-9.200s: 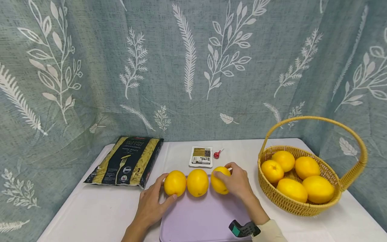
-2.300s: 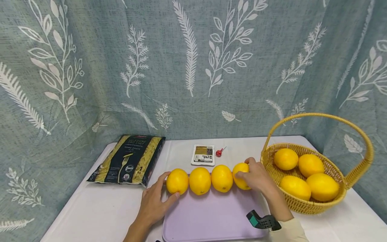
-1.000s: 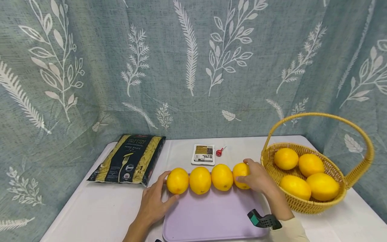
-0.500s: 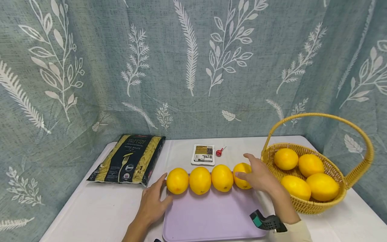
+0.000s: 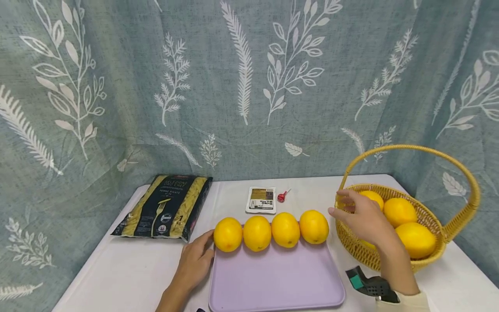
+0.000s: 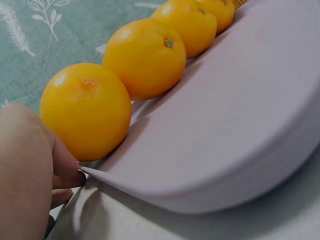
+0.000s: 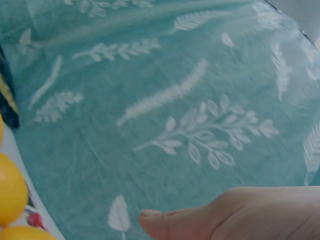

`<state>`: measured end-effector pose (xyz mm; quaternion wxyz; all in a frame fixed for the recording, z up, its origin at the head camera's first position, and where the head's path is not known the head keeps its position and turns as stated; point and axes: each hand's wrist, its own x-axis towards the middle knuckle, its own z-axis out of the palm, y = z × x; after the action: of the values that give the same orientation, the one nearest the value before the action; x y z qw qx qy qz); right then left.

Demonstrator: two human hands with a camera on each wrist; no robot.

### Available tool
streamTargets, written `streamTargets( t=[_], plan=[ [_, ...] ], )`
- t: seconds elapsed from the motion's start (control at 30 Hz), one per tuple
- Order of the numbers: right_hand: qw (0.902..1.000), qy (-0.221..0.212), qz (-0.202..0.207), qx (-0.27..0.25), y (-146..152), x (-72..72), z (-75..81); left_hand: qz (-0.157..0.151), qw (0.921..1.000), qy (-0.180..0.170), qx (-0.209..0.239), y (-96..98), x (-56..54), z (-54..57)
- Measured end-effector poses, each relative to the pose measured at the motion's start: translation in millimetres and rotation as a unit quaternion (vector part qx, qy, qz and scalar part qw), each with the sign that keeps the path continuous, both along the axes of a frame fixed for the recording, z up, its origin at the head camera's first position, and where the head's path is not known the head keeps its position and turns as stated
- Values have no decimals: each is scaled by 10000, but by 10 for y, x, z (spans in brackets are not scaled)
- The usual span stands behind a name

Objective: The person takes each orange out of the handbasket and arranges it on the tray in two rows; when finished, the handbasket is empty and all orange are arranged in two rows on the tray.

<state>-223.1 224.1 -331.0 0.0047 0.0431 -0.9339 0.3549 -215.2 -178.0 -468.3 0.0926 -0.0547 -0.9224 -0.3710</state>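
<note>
Along the back edge of a lilac tray (image 5: pixel 277 277) stand several oranges in a row. The leftmost orange (image 5: pixel 228 234) is beside my left hand (image 5: pixel 194 262), whose fingertips touch the tray's back left corner; in the left wrist view its fingers (image 6: pixel 65 165) are at the rim, just below that orange (image 6: pixel 85 112). The rightmost orange (image 5: pixel 314 227) stands free of any hand. My right hand (image 5: pixel 362 216) is over the left side of the wicker basket (image 5: pixel 354 251), holding nothing, thumb and fingers apart. It partly hides the oranges (image 5: pixel 415 240) inside.
A bag of penne pasta (image 5: pixel 161 207) lies at the back left. Behind the tray are a small flat packet (image 5: pixel 260 200) and a red lollipop (image 5: pixel 282 197). The basket's tall handle (image 5: pixel 409 147) arches up at the right. A patterned curtain (image 5: pixel 249 86) hangs behind the white table.
My right hand has let go of the rightmost orange and moved right to the basket. My left hand has drawn its thumb back from the leftmost orange. Earlier, the row had fewer oranges.
</note>
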Motion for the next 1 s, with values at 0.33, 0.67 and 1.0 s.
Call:
streamTargets(
  t=[0.33, 0.67, 1.0],
  plan=[
    [9998, -174, -112, 69, 338, 14, -53, 104, 9999, -81, 8, 0, 0, -9],
    [9966, -635, -328, 419, 521, -6, -100, 169, 9997, -120, -154, -4, -11, -13],
    [9939, -965, -225, 476, 666, -80, -240, 230, 9996, 7, -190, 12, -24, -11]
  ],
)
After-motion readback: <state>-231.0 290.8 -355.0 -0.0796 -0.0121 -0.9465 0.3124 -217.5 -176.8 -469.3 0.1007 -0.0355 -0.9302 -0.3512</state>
